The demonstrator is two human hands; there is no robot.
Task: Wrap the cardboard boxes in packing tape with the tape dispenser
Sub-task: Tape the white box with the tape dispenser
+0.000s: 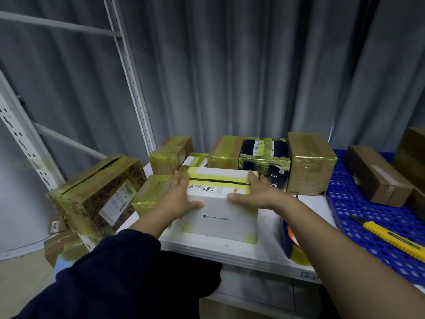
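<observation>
The left hand (181, 196) and right hand (257, 192) clasp the white box (220, 217) between them at mid-frame, one on each side: the fingers lie straight along its side walls and the thumbs spread over its near top edge, so the box is pressed between flat palms, not gripped by curled fingers. The box stands upright on the white table (230, 252). Two strips of yellow-green tape (218, 180) run across its lid, either side of a dark seam; there is a label at the lid's near edge, small print on the front face, and tape patches at the lower front corners. Just right of it, partly hidden under the right forearm, lies the dispenser (287, 238), blue and orange with a yellow-green roll. Taped boxes (310, 162) crowd the table behind and to the left, brown, black and patterned, all banded in the same glossy tape. At the right edge a blue perforated tray (358, 217) carries a yellow knife (391, 238) and plain boxes (377, 176). A dark sleeve (103, 272) covers the left arm at the bottom left. A white rack (128, 72) rises at the upper left, and a grey curtain (230, 77) fills the background.
</observation>
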